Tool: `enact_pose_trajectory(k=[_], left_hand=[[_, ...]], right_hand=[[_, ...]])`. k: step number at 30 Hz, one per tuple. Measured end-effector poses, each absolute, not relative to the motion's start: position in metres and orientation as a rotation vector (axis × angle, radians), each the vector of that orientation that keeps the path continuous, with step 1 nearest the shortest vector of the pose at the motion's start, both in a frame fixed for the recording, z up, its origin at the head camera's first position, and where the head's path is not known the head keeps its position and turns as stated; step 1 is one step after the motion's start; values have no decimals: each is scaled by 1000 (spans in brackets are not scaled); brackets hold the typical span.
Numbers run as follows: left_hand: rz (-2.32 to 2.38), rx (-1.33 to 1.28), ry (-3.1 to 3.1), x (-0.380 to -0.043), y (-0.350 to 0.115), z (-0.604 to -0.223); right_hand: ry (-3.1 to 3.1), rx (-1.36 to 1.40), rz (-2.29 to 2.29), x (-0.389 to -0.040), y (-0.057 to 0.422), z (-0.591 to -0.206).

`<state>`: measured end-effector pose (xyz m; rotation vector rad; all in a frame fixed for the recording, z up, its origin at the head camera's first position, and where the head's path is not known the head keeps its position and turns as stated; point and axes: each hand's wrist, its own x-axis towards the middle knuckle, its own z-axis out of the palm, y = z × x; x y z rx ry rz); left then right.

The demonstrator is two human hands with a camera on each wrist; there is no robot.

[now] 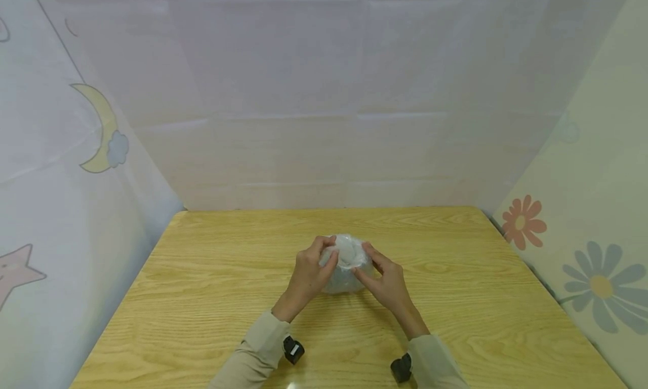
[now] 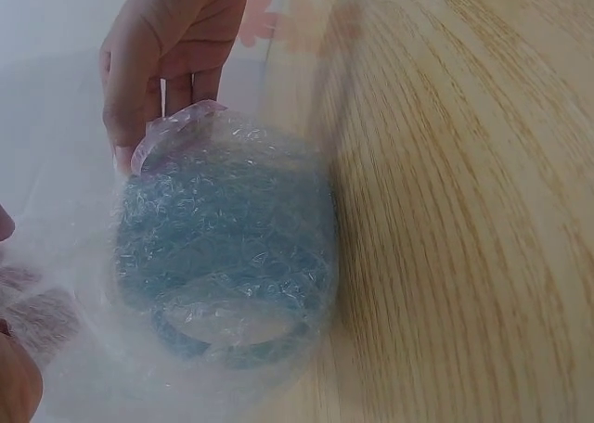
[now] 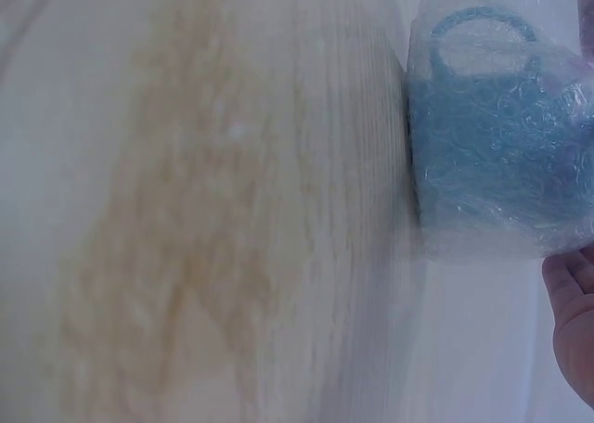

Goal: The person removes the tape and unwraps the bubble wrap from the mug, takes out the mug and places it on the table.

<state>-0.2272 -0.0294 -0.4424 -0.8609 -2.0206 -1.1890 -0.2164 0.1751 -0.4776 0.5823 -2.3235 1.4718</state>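
Observation:
A blue mug (image 2: pixel 223 224) with a ring handle stands on the table, wrapped in clear bubble wrap (image 1: pixel 341 279). Its handle (image 2: pixel 227 349) shows through the plastic on the left-hand side. From the left, my left hand (image 1: pixel 311 268) pinches the wrap near the top with thumb and forefinger. My right hand (image 1: pixel 387 279) grips the wrap's upper edge on the opposite side, thumb toward me. In the left wrist view, that right hand (image 2: pixel 172 47) holds a folded edge of the plastic. The right wrist view catches only part of the right hand (image 3: pixel 574 335).
The wood-grain table (image 1: pixel 212 299) is bounded by a pale back sheet (image 1: pixel 324 125). Printed side sheets stand left and right, with a moon (image 1: pixel 103 127) and flowers (image 1: pixel 601 286). Black cameras (image 1: pixel 293 349) are strapped at both sleeves.

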Motion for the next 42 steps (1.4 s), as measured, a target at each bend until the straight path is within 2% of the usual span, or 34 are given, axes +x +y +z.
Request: enact_pose_trajectory(k=[8, 19, 32, 42], left_hand=[[-1125, -868, -2056, -228, -31, -437], [-750, -982, -2173, -226, -33, -426], [-793, -959, -2093, -229, -35, -429], [-910, -923, -2033, -232, -39, -429]], right_hand=[[-2336, 566, 1474, -216, 176, -478], [-2347, 565, 1463, -216, 176, -479], [-2336, 553, 1480, -215, 175, -478], [-2327, 578, 1453, -195, 164, -444]])
